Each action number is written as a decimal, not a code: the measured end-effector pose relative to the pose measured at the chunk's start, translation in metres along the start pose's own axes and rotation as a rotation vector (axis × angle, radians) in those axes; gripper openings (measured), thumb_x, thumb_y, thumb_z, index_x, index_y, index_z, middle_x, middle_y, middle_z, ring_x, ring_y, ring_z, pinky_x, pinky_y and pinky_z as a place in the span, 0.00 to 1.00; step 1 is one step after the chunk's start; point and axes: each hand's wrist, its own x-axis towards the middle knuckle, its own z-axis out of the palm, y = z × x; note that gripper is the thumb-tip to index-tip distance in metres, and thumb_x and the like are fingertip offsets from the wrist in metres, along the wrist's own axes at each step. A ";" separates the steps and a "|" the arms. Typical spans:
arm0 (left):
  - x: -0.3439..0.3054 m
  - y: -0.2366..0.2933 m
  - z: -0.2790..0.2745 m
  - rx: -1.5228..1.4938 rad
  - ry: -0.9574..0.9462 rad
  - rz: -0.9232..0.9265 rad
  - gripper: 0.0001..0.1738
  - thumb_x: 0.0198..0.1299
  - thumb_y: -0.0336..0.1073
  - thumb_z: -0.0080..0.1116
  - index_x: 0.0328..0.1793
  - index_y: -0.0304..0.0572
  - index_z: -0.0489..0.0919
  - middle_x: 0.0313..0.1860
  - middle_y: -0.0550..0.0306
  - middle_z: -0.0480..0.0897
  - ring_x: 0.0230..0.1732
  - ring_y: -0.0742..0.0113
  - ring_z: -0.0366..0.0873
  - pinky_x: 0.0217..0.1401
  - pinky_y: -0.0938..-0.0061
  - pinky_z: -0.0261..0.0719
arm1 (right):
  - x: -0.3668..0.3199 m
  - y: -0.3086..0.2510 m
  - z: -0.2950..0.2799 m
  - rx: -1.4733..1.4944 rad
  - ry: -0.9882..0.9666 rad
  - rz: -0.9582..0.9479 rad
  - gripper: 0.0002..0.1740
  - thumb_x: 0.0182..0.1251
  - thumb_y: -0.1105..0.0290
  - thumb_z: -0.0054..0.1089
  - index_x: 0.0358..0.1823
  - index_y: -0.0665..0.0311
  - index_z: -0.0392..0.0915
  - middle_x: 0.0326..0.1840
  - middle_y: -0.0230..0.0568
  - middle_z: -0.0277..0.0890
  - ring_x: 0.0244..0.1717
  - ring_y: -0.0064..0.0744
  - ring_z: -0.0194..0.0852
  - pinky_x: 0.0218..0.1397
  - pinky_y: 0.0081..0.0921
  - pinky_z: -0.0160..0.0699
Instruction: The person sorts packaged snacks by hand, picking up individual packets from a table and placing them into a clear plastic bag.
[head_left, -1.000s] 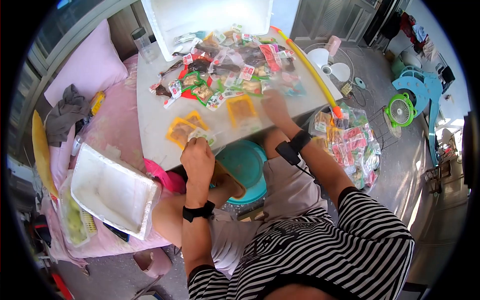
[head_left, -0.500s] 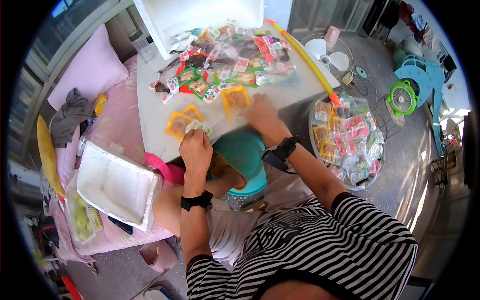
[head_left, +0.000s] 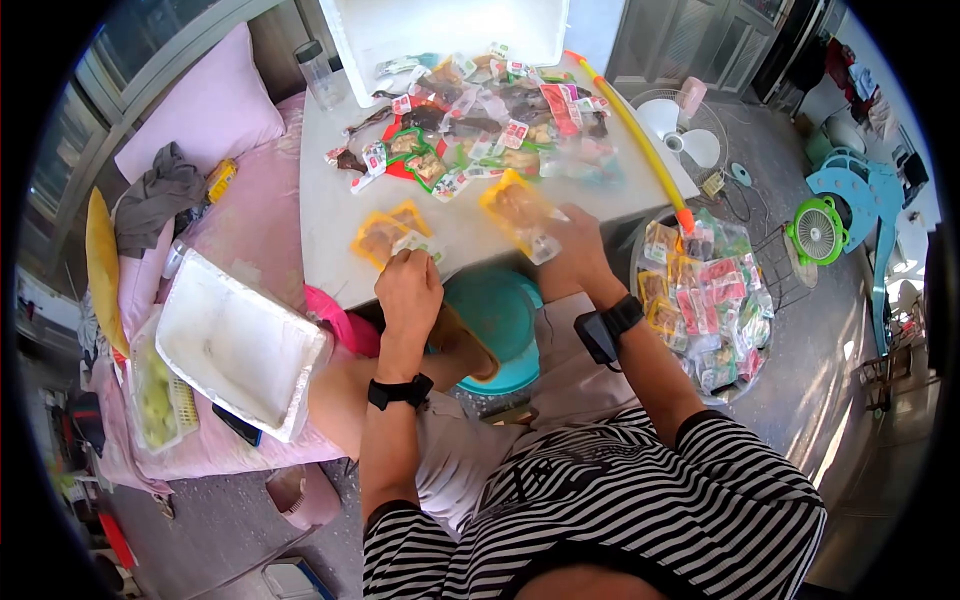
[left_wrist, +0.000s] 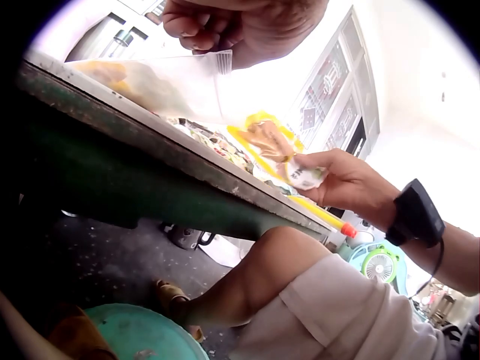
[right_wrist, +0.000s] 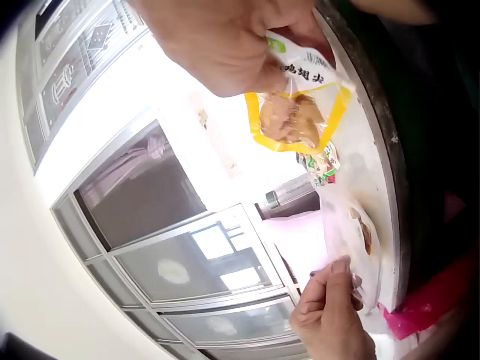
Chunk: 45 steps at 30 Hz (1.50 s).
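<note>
My left hand (head_left: 410,295) pinches the edge of a clear plastic bag by the table's front edge; in the left wrist view the bag (left_wrist: 169,86) hangs under the curled fingers, with yellowish contents. Beside it on the table lie yellow-edged packets (head_left: 378,236). My right hand (head_left: 578,250) grips the clear end of another yellow-edged packet (head_left: 517,205), held tilted above the table. The right wrist view shows brown pieces inside this packet (right_wrist: 292,124) and a thumb across its printed end.
Many sealed food packets (head_left: 470,130) cover the table's back half, before a white foam box (head_left: 450,30). A basin of packets (head_left: 705,300) stands at the right, a teal basin (head_left: 490,320) below the table, an empty foam box (head_left: 235,340) at the left. A yellow tube (head_left: 640,145) lies along the right edge.
The packet at my right hand has turned from nearly upright in view to a slant, its clear end now in the fingers. My left hand keeps its pinch at the table's front edge. The head view has shifted.
</note>
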 end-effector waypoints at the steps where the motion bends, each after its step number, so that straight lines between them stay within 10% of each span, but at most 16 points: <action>1: 0.001 0.001 0.000 0.000 -0.007 0.000 0.06 0.51 0.27 0.57 0.24 0.37 0.74 0.24 0.47 0.75 0.30 0.47 0.76 0.31 0.56 0.74 | -0.007 -0.009 -0.004 0.090 -0.022 0.031 0.11 0.59 0.69 0.63 0.40 0.66 0.76 0.31 0.36 0.80 0.26 0.23 0.79 0.25 0.20 0.79; 5: 0.000 0.002 0.003 -0.004 -0.008 0.011 0.06 0.51 0.28 0.57 0.24 0.37 0.74 0.24 0.48 0.75 0.30 0.47 0.76 0.31 0.57 0.74 | -0.031 -0.047 -0.010 0.362 -0.088 0.522 0.09 0.61 0.69 0.62 0.39 0.67 0.76 0.31 0.35 0.80 0.27 0.21 0.79 0.27 0.19 0.81; 18: 0.004 0.011 -0.007 -0.007 0.003 0.137 0.03 0.49 0.25 0.59 0.30 0.38 0.77 0.25 0.49 0.75 0.31 0.48 0.76 0.29 0.59 0.73 | -0.001 -0.014 0.074 0.539 -0.272 0.619 0.11 0.63 0.70 0.59 0.43 0.69 0.77 0.30 0.37 0.79 0.26 0.19 0.75 0.23 0.18 0.73; 24: 0.003 0.007 -0.002 0.028 -0.020 0.131 0.03 0.50 0.24 0.58 0.31 0.36 0.77 0.26 0.49 0.75 0.31 0.48 0.76 0.31 0.58 0.74 | 0.012 -0.012 0.117 0.923 -0.252 0.519 0.18 0.64 0.74 0.57 0.55 0.71 0.70 0.46 0.45 0.77 0.39 0.28 0.80 0.38 0.19 0.80; 30: 0.002 0.008 -0.003 0.004 -0.057 0.102 0.02 0.51 0.25 0.58 0.32 0.36 0.77 0.27 0.48 0.75 0.32 0.47 0.76 0.31 0.58 0.74 | -0.024 -0.016 0.098 0.660 -0.120 0.620 0.21 0.66 0.75 0.55 0.60 0.71 0.67 0.56 0.44 0.73 0.55 0.30 0.74 0.55 0.29 0.77; 39: -0.003 0.012 -0.004 0.023 -0.190 0.125 0.15 0.45 0.30 0.66 0.41 0.38 0.77 0.34 0.48 0.75 0.38 0.48 0.75 0.36 0.58 0.75 | 0.006 0.005 0.104 0.760 -0.310 0.402 0.17 0.69 0.67 0.51 0.54 0.70 0.72 0.47 0.41 0.76 0.38 0.28 0.78 0.41 0.22 0.80; 45: -0.003 0.027 -0.007 0.207 -0.264 0.150 0.32 0.39 0.33 0.71 0.54 0.39 0.71 0.39 0.45 0.72 0.44 0.46 0.72 0.42 0.58 0.74 | 0.018 0.000 0.071 0.219 0.006 0.522 0.17 0.64 0.59 0.55 0.40 0.70 0.76 0.32 0.40 0.78 0.28 0.26 0.77 0.22 0.24 0.78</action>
